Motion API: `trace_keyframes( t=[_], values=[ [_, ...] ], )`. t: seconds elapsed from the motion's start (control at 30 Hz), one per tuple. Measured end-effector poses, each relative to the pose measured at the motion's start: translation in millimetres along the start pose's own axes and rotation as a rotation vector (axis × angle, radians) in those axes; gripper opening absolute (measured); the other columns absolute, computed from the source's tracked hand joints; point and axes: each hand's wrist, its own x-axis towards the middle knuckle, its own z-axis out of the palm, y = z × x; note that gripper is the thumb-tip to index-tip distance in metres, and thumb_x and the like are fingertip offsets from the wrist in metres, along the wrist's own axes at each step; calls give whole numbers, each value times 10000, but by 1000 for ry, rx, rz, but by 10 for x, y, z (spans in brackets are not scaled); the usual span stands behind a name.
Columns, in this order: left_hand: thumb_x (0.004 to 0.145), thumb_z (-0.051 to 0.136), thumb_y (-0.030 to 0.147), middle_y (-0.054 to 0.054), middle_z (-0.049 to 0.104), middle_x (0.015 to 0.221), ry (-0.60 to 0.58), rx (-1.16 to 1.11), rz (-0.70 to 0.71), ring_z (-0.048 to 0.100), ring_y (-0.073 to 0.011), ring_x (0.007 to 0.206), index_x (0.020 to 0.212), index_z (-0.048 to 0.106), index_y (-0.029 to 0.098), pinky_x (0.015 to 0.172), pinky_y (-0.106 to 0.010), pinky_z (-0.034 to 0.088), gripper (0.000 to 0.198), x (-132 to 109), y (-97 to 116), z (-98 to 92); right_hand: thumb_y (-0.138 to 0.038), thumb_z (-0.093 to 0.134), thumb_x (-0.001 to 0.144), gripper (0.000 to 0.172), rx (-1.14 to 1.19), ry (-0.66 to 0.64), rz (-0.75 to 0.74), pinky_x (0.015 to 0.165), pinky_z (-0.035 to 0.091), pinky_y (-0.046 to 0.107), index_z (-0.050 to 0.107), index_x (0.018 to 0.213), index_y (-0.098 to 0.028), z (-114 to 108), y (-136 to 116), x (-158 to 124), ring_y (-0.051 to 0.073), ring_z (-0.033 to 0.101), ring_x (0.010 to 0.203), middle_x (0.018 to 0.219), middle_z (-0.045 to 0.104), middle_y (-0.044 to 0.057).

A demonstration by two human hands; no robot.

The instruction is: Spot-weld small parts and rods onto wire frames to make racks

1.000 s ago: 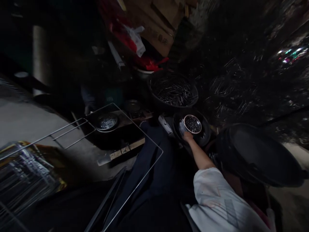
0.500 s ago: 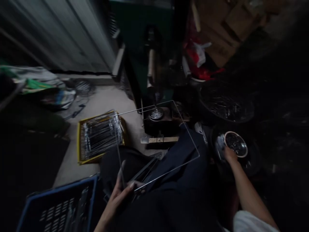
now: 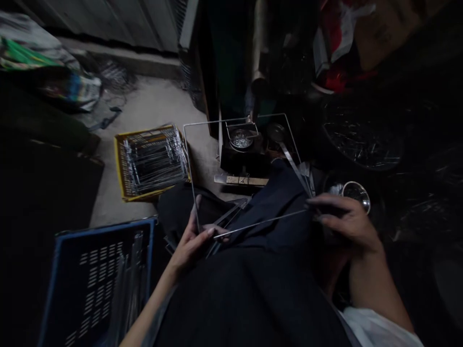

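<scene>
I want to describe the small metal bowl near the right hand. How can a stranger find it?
At the right, find the big round black tub of wire pieces. Just below it, by the right hand, sits a small bowl with a bright metal rim. Another small bowl stands on a black block, farther from the hand.

White short sleeve (image 3: 376,330) down at lower right, loose and crumpled! Bare forearms (image 3: 379,289) below it, no gloves on the right hand (image 3: 347,221) or left hand (image 3: 190,246), long fingernails (image 3: 210,231) on the left! Near-black trousers (image 3: 246,299) across the bottom middle, navy folds (image 3: 278,202) above!
</scene>
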Motion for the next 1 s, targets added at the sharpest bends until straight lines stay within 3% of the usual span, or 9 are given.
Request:
trace_keyframes(
  t=[0.07,0.13,0.27,0.43,0.67,1.0],
  values=[
    [848,671,263,-67,753,831,3,0,22,710,-244,753,1523,-153,276,709,-365,550,1065,62,-19,-10,-446,871,599,645,-38,-257,-175,1010,496,449,700,1195,-271,295,-93,260,316,640,1134,1185,703,84],
    [838,682,264,-58,752,814,10,-12,33,711,-241,734,1525,-146,278,701,-364,556,1076,106,-34,-14,-414,895,578,844,-112,-399,-309,1099,423,457,583,1348,-264,547,-61,490,313,543,1273,1345,609,85],
    [833,697,265,-60,756,838,10,-38,41,711,-242,746,1523,-136,320,716,-366,555,1083,151,-19,9,-223,765,778,829,-321,-525,-445,1179,316,435,361,1501,-213,837,135,689,255,350,1423,1516,413,116],
    [852,688,276,-63,758,844,0,-58,17,716,-234,754,1517,-144,339,725,-348,549,1067,212,6,54,-128,670,830,859,-378,-494,-468,1155,364,358,217,1548,-256,878,293,645,207,363,1416,1563,333,77],
    [872,672,302,-63,756,845,-24,-46,-43,719,-235,759,1510,-161,347,745,-359,547,1050,324,4,64,-102,682,811,896,-354,-461,-440,1163,343,342,204,1550,-272,817,409,658,200,355,1419,1563,337,63],
    [883,657,328,-64,751,838,-44,-62,3,706,-248,752,1512,-143,364,711,-373,542,1018,483,13,104,-105,687,810,907,-370,-421,-427,1161,348,370,195,1550,-288,767,438,740,218,368,1412,1561,344,60]
  ],
)
